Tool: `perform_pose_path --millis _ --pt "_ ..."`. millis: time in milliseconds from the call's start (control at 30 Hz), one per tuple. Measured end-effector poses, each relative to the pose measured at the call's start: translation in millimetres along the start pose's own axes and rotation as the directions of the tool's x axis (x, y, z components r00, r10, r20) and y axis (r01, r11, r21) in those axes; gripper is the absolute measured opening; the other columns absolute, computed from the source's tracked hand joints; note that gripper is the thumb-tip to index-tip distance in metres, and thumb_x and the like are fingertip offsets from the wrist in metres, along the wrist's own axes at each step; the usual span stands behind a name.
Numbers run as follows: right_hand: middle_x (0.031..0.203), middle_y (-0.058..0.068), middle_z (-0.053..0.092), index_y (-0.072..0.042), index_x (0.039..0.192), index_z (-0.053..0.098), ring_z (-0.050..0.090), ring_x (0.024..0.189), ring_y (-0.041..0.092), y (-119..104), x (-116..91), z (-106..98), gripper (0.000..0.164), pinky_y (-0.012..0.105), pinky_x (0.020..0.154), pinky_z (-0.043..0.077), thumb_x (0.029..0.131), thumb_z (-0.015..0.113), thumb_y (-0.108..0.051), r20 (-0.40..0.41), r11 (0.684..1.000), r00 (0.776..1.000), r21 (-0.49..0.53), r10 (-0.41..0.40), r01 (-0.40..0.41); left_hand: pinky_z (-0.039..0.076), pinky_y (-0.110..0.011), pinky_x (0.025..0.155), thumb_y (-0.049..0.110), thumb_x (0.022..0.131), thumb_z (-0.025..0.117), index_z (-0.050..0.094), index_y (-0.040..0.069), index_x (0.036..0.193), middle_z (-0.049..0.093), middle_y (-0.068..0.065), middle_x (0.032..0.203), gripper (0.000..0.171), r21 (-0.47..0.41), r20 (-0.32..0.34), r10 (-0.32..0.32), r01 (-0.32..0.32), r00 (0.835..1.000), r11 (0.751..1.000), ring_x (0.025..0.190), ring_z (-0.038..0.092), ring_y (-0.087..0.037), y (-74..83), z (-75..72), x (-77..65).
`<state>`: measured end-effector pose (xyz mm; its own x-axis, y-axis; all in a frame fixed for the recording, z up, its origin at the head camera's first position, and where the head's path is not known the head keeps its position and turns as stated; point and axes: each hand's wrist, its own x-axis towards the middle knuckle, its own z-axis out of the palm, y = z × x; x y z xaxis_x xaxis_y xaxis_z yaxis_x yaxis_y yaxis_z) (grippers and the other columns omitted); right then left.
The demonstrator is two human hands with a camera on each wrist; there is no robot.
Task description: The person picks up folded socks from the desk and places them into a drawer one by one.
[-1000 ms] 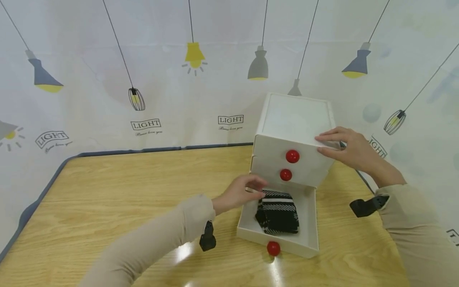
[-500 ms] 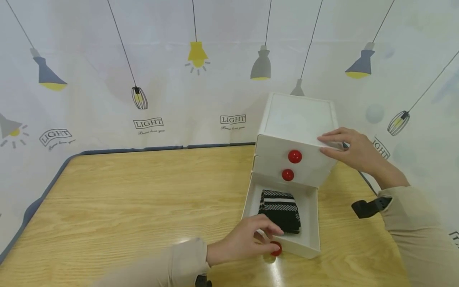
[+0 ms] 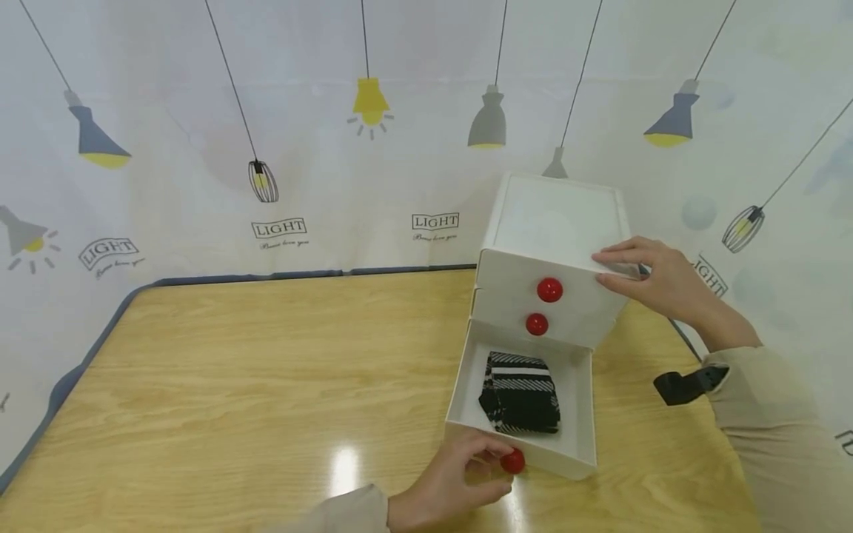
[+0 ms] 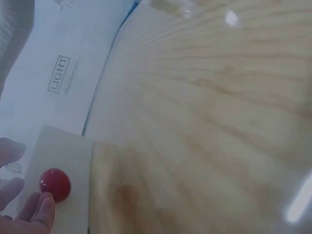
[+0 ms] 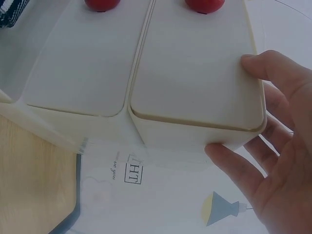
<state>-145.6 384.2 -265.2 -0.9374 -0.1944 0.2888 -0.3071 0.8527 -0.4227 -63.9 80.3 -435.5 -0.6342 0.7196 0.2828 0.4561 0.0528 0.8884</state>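
A small white drawer unit (image 3: 556, 218) with red ball knobs stands on the wooden table. Its lowest drawer (image 3: 580, 414) is pulled out and holds a folded black and white patterned cloth (image 3: 523, 396). My left hand (image 3: 460, 474) is at the front of that drawer, fingertips at the red knob (image 3: 512, 461), the thumb apart below it. In the left wrist view, fingertips (image 4: 45, 207) touch the red knob (image 4: 55, 185) from below. My right hand (image 3: 660, 281) rests on the unit's top right corner. In the right wrist view its spread fingers lie around that corner.
The two upper drawers are pushed in, with red knobs (image 3: 549, 289) on their fronts. Bare wooden table (image 3: 280, 370) stretches to the left. A white cloth printed with lamps (image 3: 320, 170) hangs behind the table's far edge.
My left hand has moved from above the cloth, down toward me, to the open drawer's front knob. The right hand stays on the unit's corner. The view has shifted slightly.
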Motion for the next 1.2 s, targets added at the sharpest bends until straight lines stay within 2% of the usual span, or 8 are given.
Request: perform_pose_path --millis 167,333,433,533,700,967,1067,1200 --pt "0.108 0.016 0.054 0.001 0.109 0.061 0.053 0.089 0.030 0.6 0.4 -0.7 0.032 0.011 0.062 0.040 0.081 0.064 -0.015 0.006 1.000 1.000 0.007 0.002 -0.002 0.043 -0.020 0.083 0.013 0.078 0.067 0.056 0.007 0.111 0.056 -0.001 0.110 0.035 0.106 -0.017 0.014 -0.012 1.000 0.994 0.098 0.050 -0.009 -5.5 4.0 -3.2" --pt "0.108 0.016 0.054 0.001 0.110 0.061 0.051 0.092 0.031 1.1 -0.1 -1.4 0.033 0.009 0.063 0.038 0.081 0.064 -0.015 0.007 1.000 1.000 0.009 0.013 -0.013 0.044 -0.018 0.081 0.012 0.080 0.064 0.052 0.007 0.116 0.054 -0.001 0.113 0.038 0.093 0.048 0.001 -0.006 0.999 0.996 0.096 0.051 -0.006 -10.5 6.2 -0.6" --pt "0.108 0.016 0.054 0.001 0.110 0.061 0.051 0.092 0.031 1.6 -0.3 -0.7 0.033 0.009 0.063 0.038 0.081 0.064 -0.015 0.008 1.000 1.000 0.011 0.016 -0.016 0.043 -0.016 0.080 0.011 0.081 0.063 0.050 0.009 0.119 0.054 0.001 0.113 0.040 0.123 0.089 -0.011 0.000 0.996 0.992 0.095 0.051 -0.002 -13.6 8.3 1.3" --pt "0.108 0.016 0.054 0.001 0.110 0.061 0.051 0.092 0.031 1.8 -0.7 0.1 0.033 0.008 0.063 0.038 0.081 0.064 -0.015 0.006 1.000 1.000 0.022 0.016 -0.016 0.042 -0.014 0.080 0.010 0.083 0.061 0.051 0.011 0.118 0.055 0.003 0.111 0.037 0.170 0.100 -0.009 -0.008 0.995 0.985 0.094 0.050 0.000 -16.2 10.0 4.0" --pt "0.108 0.016 0.054 0.001 0.110 0.061 0.051 0.093 0.031 1.5 -1.5 0.8 0.032 0.005 0.064 0.036 0.081 0.064 -0.014 0.003 0.999 1.000 0.035 0.015 -0.015 0.043 -0.011 0.077 0.008 0.084 0.060 0.055 0.010 0.114 0.059 0.002 0.105 0.031 0.125 0.093 -0.011 -0.001 0.996 0.992 0.090 0.053 0.002 -19.6 11.3 8.7" --pt "0.108 0.016 0.054 0.001 0.110 0.061 0.052 0.092 0.031 0.6 -1.5 0.8 0.033 0.007 0.063 0.037 0.081 0.064 -0.014 0.008 0.999 1.000 0.041 0.017 -0.017 0.045 -0.010 0.070 0.007 0.081 0.064 0.062 0.008 0.106 0.063 0.001 0.099 0.026 0.008 0.074 -0.064 0.063 0.995 0.998 0.083 0.056 0.002 -18.0 8.3 14.8" --pt "0.109 0.016 0.054 0.001 0.110 0.061 0.051 0.094 0.031 0.9 -1.2 -0.1 0.033 0.005 0.064 0.036 0.081 0.065 -0.014 0.009 0.999 1.000 0.044 0.023 -0.023 0.045 -0.011 0.069 0.005 0.080 0.064 0.063 0.008 0.105 0.064 0.001 0.098 0.025 -0.001 0.071 -0.059 0.059 0.996 0.998 0.083 0.056 0.002 -15.3 6.3 20.6" --pt "0.109 0.016 0.054 0.001 0.110 0.061 0.051 0.093 0.029 1.8 -0.8 -0.4 0.033 0.006 0.063 0.037 0.081 0.065 -0.014 0.004 0.999 1.000 0.042 0.017 -0.017 0.045 -0.011 0.069 0.003 0.079 0.064 0.063 0.007 0.104 0.064 0.000 0.097 0.025 0.034 0.059 -0.018 0.016 0.998 0.999 0.082 0.057 0.002 -16.1 4.4 31.9"
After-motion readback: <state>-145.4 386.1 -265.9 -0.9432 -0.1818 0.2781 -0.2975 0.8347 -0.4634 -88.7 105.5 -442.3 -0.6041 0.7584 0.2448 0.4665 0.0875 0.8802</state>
